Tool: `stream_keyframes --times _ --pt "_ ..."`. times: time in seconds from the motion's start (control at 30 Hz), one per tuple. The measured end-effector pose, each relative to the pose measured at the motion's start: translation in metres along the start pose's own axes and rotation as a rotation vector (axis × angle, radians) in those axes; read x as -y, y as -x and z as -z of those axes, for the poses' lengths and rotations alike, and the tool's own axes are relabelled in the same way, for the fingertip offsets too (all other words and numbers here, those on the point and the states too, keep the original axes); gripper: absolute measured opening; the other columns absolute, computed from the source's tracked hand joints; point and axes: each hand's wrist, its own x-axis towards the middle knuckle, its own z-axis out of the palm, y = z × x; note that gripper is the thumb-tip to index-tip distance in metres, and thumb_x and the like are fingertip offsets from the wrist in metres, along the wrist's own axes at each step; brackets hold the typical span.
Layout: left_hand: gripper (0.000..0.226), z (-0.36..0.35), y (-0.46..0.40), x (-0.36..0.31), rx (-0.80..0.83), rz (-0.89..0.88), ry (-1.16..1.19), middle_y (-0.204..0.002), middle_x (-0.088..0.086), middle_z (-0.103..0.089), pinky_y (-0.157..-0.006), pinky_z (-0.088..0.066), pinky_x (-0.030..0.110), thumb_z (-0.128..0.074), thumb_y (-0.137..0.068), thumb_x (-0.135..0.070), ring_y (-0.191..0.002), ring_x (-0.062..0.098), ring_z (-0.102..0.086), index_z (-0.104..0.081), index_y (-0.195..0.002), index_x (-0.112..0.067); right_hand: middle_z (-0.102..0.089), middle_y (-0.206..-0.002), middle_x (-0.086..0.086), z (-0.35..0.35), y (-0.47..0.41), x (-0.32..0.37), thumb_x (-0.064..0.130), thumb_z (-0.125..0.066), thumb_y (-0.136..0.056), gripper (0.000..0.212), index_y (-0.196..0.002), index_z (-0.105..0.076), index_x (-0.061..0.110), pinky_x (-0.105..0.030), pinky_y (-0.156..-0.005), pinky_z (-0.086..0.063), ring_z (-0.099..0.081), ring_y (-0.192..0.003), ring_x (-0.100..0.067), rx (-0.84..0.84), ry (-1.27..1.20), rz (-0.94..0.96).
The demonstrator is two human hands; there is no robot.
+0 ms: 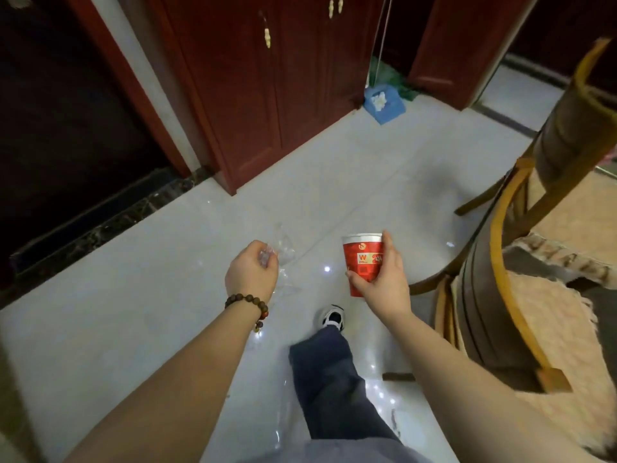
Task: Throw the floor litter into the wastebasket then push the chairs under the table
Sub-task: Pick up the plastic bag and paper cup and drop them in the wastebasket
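Observation:
My left hand (252,274), with a bead bracelet on its wrist, is closed on a piece of clear crumpled plastic wrap (283,253) that hangs beside the fingers. My right hand (384,279) grips a red paper cup (362,262) with a white rim, held upright above the pale tiled floor. A blue dustpan-like bin (384,103) with white tissue in it stands far ahead by the red cabinet. A wooden chair (494,295) with a curved back stands at my right, its seat turned toward me.
Dark red cabinet doors (267,95) fill the wall ahead, with a dark doorway (66,128) at the left. A pink fringed rug (551,329) lies under the chair. My leg and shoe (332,319) step forward on the glossy floor (133,312).

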Motion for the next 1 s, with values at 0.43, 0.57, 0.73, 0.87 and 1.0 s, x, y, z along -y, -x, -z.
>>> stream_keyframes --times 0.43,0.57,0.73,0.87,1.0 --pt "0.017 -0.122 -0.273 -0.207 0.118 -0.142 -0.008 -0.076 -0.004 -0.055 -0.065 -0.036 0.025 -0.058 -0.09 -0.031 -0.075 0.017 -0.05 -0.063 -0.098 -0.017 -0.038 -0.138 -0.007 0.046 -0.314 0.029 0.034 -0.078 -0.07 0.101 -0.147 -0.013 0.028 -0.039 -0.098 -0.043 -0.048 -0.119 -0.025 -0.182 0.006 -0.069" --pt "0.017 -0.16 -0.335 -0.257 0.172 -0.207 -0.044 -0.079 -0.003 -0.056 -0.064 -0.035 0.025 -0.057 -0.091 -0.03 -0.076 0.017 -0.05 -0.063 -0.097 -0.016 -0.039 -0.136 -0.006 0.066 -0.377 0.019 0.034 -0.078 -0.07 0.101 -0.146 -0.012 0.03 -0.042 -0.097 -0.045 -0.048 -0.118 -0.024 -0.238 -0.014 -0.128" --pt "0.017 -0.22 -0.423 -0.312 0.243 -0.278 -0.055 -0.092 0.004 -0.067 -0.064 -0.037 0.024 -0.059 -0.091 -0.03 -0.076 0.015 -0.05 -0.064 -0.098 -0.015 -0.038 -0.139 -0.008 0.09 -0.472 0.005 0.026 -0.078 -0.072 0.098 -0.146 -0.015 0.027 -0.027 -0.092 -0.036 -0.045 -0.121 -0.022 -0.332 -0.061 -0.203" --pt "0.015 -0.276 -0.51 -0.365 0.32 -0.361 -0.079 -0.085 0.003 -0.064 -0.062 -0.035 0.025 -0.058 -0.091 -0.029 -0.076 0.018 -0.053 -0.063 -0.093 -0.015 -0.037 -0.14 -0.009 0.103 -0.568 -0.003 0.025 -0.078 -0.074 0.097 -0.147 -0.015 0.024 -0.027 -0.094 -0.033 -0.043 -0.124 -0.024 -0.417 -0.05 -0.26" --pt "0.013 -0.322 -0.593 -0.429 0.381 -0.442 -0.115 -0.085 0.005 -0.065 -0.062 -0.035 0.025 -0.059 -0.09 -0.028 -0.074 0.02 -0.052 -0.061 -0.087 -0.016 -0.037 -0.14 -0.007 0.115 -0.657 -0.003 0.028 -0.078 -0.074 0.097 -0.146 -0.013 0.029 -0.039 -0.099 -0.04 -0.043 -0.124 -0.025 -0.441 -0.046 -0.334"
